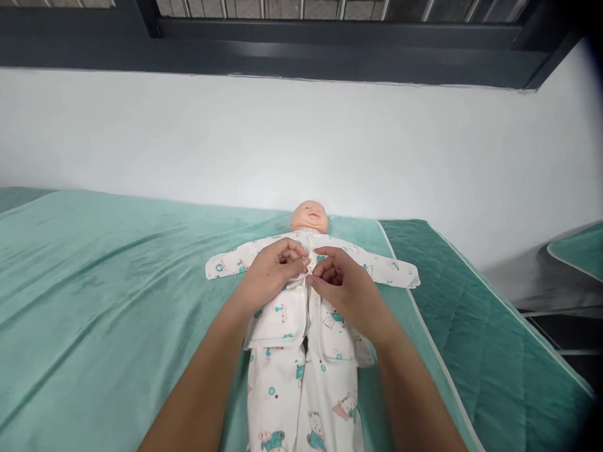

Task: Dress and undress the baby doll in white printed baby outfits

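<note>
A baby doll (309,216) lies on its back, its head toward the wall. It wears a white printed jacket (277,314) with long sleeves spread to both sides, and matching printed trousers (276,395). Over the chest, my left hand (277,267) pinches the jacket's front edge from the left. My right hand (342,279) pinches the opposite edge, close beside a small pale button (312,265) between my fingertips. Below my hands the two jacket fronts hang apart, with a narrow gap down the middle. Whether the button is through its hole I cannot tell.
Under the doll is a light green sheet (117,301) with loose folds. A darker green quilted mattress cover (494,339) shows at the right. Behind stands a white wall (235,138) below a dark window frame (306,53). Another green padded edge (581,251) appears at far right.
</note>
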A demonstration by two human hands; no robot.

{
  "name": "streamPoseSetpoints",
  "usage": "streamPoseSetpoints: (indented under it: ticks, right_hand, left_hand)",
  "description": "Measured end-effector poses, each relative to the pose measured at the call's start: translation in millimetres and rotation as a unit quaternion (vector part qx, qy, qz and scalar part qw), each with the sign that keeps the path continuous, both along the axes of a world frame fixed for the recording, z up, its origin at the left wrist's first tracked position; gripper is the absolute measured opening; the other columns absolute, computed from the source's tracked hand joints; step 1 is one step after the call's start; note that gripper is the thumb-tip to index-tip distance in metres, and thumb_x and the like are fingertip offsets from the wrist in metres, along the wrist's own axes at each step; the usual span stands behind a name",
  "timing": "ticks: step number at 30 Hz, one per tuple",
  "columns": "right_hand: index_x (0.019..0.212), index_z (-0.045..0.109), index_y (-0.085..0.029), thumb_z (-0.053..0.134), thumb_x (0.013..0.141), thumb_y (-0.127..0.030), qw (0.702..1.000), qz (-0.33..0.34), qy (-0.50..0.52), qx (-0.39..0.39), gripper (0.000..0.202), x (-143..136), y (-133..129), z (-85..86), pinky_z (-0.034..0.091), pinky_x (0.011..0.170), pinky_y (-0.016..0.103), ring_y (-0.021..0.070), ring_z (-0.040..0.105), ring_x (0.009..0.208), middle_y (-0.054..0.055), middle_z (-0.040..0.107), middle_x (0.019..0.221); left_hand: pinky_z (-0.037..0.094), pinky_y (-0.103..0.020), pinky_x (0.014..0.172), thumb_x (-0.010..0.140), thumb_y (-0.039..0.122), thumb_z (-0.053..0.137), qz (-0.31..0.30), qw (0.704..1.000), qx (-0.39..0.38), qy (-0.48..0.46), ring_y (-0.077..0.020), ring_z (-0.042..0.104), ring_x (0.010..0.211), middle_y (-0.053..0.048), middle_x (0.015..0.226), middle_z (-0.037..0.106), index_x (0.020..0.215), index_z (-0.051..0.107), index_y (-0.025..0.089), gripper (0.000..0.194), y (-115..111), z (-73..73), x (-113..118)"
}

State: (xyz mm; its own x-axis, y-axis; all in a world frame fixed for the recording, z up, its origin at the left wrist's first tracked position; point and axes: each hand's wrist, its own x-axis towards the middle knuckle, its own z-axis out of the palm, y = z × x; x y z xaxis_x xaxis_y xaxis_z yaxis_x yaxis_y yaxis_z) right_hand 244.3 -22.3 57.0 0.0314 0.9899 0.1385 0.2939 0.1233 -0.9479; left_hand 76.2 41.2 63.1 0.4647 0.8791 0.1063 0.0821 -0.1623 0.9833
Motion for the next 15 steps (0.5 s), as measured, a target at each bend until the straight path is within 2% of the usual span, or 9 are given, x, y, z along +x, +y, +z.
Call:
streamPoseSetpoints:
  ticks: [6, 10, 15]
  right_hand:
    - [0.114, 0.059, -0.028, 0.066, 0.085, -0.042, 0.997, 0.028, 0.075, -0.014, 0.033, 8.3, 1.3, -1.1, 0.04, 0.053, 0.022, 0.0109, 0.05, 0.066, -0.003, 0.059, 0.081]
    - [0.104, 0.065, -0.026, 0.063, 0.086, -0.039, 0.998, -0.009, 0.056, -0.002, 0.023, 7.0, 3.8, -4.2, 0.039, 0.054, 0.023, 0.0109, 0.048, 0.066, -0.003, 0.056, 0.077]
    - [0.095, 0.069, -0.023, 0.059, 0.088, -0.036, 0.998, -0.054, 0.016, 0.019, 0.018, 1.5, 5.7, -6.3, 0.039, 0.059, 0.025, 0.0114, 0.05, 0.067, -0.002, 0.061, 0.075]
  left_hand:
    - [0.038, -0.023, 0.062, 0.085, 0.034, 0.065, 0.009, 0.999, 0.039, 0.021, -0.0106, 0.048, 0.07, 0.001, 0.079, 0.054, 0.092, 0.063, 0.02, 0.016, -0.5, -0.6, -2.0]
    - [0.038, -0.023, 0.063, 0.083, 0.031, 0.067, 0.025, 0.997, 0.062, 0.031, -0.0108, 0.048, 0.071, 0.001, 0.079, 0.053, 0.096, 0.063, 0.02, 0.017, 1.1, -2.0, -3.8]
    - [0.036, -0.023, 0.06, 0.084, 0.03, 0.065, 0.011, 0.998, 0.058, 0.024, -0.0097, 0.045, 0.067, 0.002, 0.077, 0.051, 0.093, 0.063, 0.019, 0.014, 2.6, -2.3, -3.6]
